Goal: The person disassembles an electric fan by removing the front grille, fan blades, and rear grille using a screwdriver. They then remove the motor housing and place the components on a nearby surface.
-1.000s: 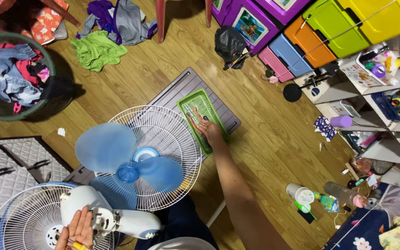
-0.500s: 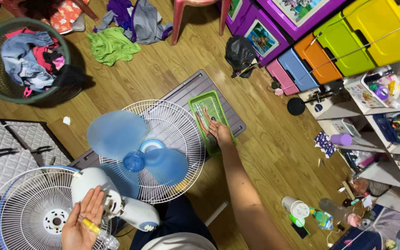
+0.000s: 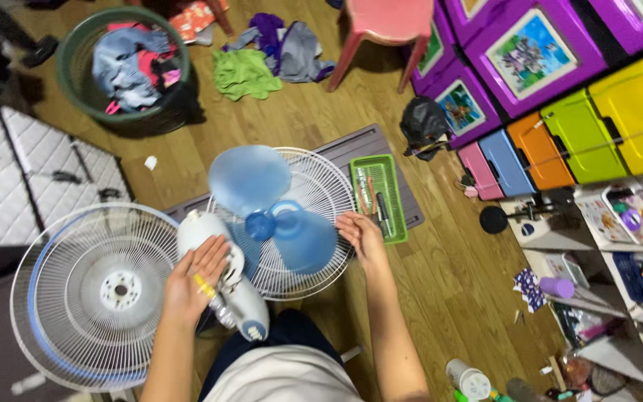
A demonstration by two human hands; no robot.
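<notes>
Fan motor housing (image 3: 221,286) sits on the lap under the left hand (image 3: 191,283), which pins a small yellow-handled tool (image 3: 204,287) against it. Blue blade (image 3: 273,216) lies on the rear grille (image 3: 314,193), up and right of that hand. Right hand (image 3: 362,237) is nearer, fingers loosely spread and grasping nothing; it has pulled back from the green tray (image 3: 381,197) to the grille rim.
</notes>
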